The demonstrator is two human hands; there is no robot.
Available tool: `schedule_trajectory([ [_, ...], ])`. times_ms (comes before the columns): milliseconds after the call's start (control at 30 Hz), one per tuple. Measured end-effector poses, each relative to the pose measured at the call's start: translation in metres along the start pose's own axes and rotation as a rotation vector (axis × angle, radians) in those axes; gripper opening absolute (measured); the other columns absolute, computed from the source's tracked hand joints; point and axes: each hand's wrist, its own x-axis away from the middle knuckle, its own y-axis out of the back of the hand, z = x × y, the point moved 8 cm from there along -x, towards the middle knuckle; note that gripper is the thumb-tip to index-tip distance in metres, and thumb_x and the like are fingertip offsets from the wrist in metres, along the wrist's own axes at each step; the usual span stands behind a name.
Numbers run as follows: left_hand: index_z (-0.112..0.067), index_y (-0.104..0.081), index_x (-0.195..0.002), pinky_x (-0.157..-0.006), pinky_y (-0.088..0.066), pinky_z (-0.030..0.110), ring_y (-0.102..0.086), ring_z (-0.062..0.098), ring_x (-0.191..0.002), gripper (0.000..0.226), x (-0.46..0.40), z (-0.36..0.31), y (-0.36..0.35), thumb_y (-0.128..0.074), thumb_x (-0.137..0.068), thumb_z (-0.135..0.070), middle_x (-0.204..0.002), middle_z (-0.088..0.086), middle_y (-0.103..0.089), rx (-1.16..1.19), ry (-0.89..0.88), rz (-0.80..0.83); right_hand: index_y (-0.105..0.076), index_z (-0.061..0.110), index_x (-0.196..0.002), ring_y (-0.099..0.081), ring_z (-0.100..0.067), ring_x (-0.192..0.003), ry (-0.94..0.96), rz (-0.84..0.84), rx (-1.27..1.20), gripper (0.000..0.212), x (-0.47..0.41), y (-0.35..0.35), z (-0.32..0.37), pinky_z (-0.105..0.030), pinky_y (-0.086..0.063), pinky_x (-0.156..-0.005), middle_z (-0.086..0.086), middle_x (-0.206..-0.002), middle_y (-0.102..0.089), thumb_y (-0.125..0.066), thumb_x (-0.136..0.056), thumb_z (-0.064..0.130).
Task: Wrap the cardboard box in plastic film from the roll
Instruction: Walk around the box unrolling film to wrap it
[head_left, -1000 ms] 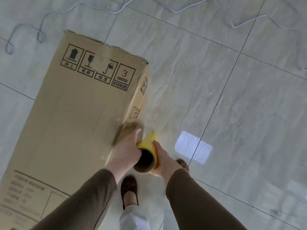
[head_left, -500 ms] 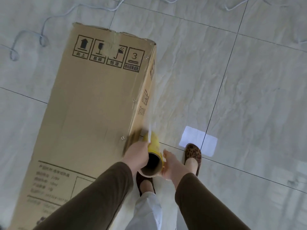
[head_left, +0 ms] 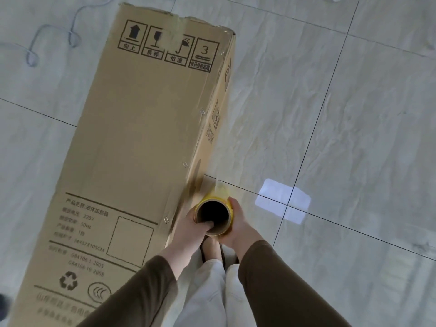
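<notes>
A long brown cardboard box (head_left: 132,147) with black printed symbols and text fills the left half of the view, over the tiled floor. Just off its right side I hold the film roll (head_left: 220,193), a yellow-edged cardboard tube seen end-on. My left hand (head_left: 191,228) grips the tube from the box side with a thumb inside the core. My right hand (head_left: 237,224) cups its right side. A thin clear sheet of film (head_left: 227,119) stretches from the roll up along the box's right face towards its far corner.
Pale grey floor tiles (head_left: 342,128) spread to the right, with a bright window reflection (head_left: 283,200). A grey cable (head_left: 50,34) loops on the floor at the far left. My foot (head_left: 212,251) and light trousers (head_left: 210,293) show below the roll.
The view has shifted back along the box, so more of its near printed end shows. Both hands stay on the roll beside the right face, and the film now stretches further along it.
</notes>
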Motion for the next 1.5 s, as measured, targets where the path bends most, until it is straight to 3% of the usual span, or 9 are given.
schedule_trajectory([
  [133, -0.019, -0.058, -0.128, -0.081, -0.051, 0.032, -0.064, 0.016, -0.093, 0.046, 0.007, 0.022, 0.011, -0.064, -0.084, -0.007, -0.101, -0.002, -0.068, -0.123, 0.006, -0.184, -0.056, 0.003, -0.142, -0.059, -0.043, -0.129, 0.013, -0.028, -0.049, 0.066, -0.005, 0.020, -0.039, -0.052, -0.049, -0.110, -0.027, -0.139, -0.061, -0.056, -0.097, 0.052],
  [267, -0.025, -0.051, -0.139, -0.095, -0.050, 0.040, -0.061, 0.027, -0.110, 0.062, -0.001, 0.015, 0.025, -0.044, -0.084, 0.001, -0.122, 0.006, -0.065, -0.583, -0.109, -0.129, -0.054, 0.000, -0.143, -0.062, -0.049, -0.125, 0.015, -0.014, 0.087, 0.044, -0.005, 0.040, -0.064, -0.058, -0.056, -0.088, -0.031, -0.137, -0.061, -0.040, -0.110, 0.025],
  [500, -0.023, -0.060, -0.121, -0.076, -0.053, 0.032, -0.064, 0.021, -0.092, 0.030, 0.006, 0.024, 0.009, -0.050, -0.094, -0.014, -0.100, -0.001, -0.065, -1.282, -0.311, 0.017, -0.055, 0.004, -0.138, -0.070, -0.038, -0.112, -0.021, -0.081, 0.316, 0.083, -0.017, 0.050, -0.058, -0.054, -0.055, -0.101, -0.020, -0.125, -0.069, -0.072, -0.085, 0.065],
  [633, -0.027, -0.042, -0.135, -0.077, -0.055, 0.037, -0.063, 0.020, -0.089, 0.048, 0.016, 0.031, 0.009, -0.049, -0.090, -0.014, -0.096, -0.004, -0.061, -1.199, -0.442, 0.012, -0.049, 0.023, -0.147, -0.070, -0.040, -0.115, 0.040, -0.079, 0.390, 0.074, -0.023, 0.052, -0.081, -0.055, -0.057, -0.097, -0.021, -0.131, -0.068, -0.075, -0.087, 0.056],
  [767, -0.030, -0.021, -0.153, -0.095, -0.046, 0.030, -0.055, 0.020, -0.122, 0.080, 0.029, 0.063, 0.039, -0.059, -0.086, -0.011, -0.139, -0.004, -0.054, -0.654, -0.250, -0.009, -0.051, 0.007, -0.139, -0.070, -0.040, -0.093, -0.011, -0.054, 0.109, 0.075, -0.025, 0.066, -0.106, -0.050, -0.060, -0.062, -0.024, -0.111, -0.070, -0.072, -0.087, 0.057],
  [967, -0.029, -0.058, -0.116, -0.074, -0.042, 0.022, -0.057, 0.004, -0.084, 0.037, 0.051, 0.147, 0.045, -0.068, -0.083, -0.012, -0.099, -0.009, -0.066, -0.179, -0.014, -0.009, -0.050, 0.005, -0.146, -0.061, -0.042, -0.121, -0.026, -0.026, -0.089, 0.078, -0.041, 0.091, -0.151, -0.053, -0.054, -0.072, -0.026, -0.137, -0.062, -0.065, -0.092, 0.060],
  [1200, -0.041, -0.037, -0.146, -0.083, -0.048, 0.028, -0.061, 0.025, -0.109, 0.071, 0.041, 0.160, 0.061, -0.043, -0.084, -0.006, -0.128, 0.003, -0.061, -0.810, -0.191, 0.030, -0.061, -0.002, -0.136, -0.066, -0.046, -0.121, -0.014, 0.039, 0.106, 0.040, -0.055, 0.128, -0.202, -0.056, -0.059, -0.092, -0.030, -0.133, -0.065, -0.051, -0.106, 0.022],
  [1367, -0.042, -0.037, -0.145, -0.076, -0.048, 0.031, -0.062, 0.024, -0.104, 0.066, 0.048, 0.162, 0.049, -0.051, -0.089, -0.010, -0.122, 0.000, -0.062, -1.230, -0.349, 0.077, -0.061, 0.010, -0.096, -0.071, -0.041, -0.107, 0.077, -0.055, 0.154, 0.050, -0.056, 0.135, -0.184, -0.050, -0.060, -0.090, -0.026, -0.116, -0.068, -0.066, -0.094, 0.059],
  [1500, -0.030, -0.042, -0.140, -0.069, -0.048, 0.033, -0.063, 0.022, -0.097, 0.057, 0.060, 0.169, 0.042, -0.052, -0.088, -0.009, -0.114, -0.002, -0.062, -1.360, -0.442, 0.057, -0.064, 0.007, -0.129, -0.071, -0.038, -0.117, 0.031, 0.030, 0.386, 0.070, -0.061, 0.132, -0.197, -0.051, -0.053, -0.106, -0.022, -0.123, -0.074, -0.073, -0.087, 0.063],
])
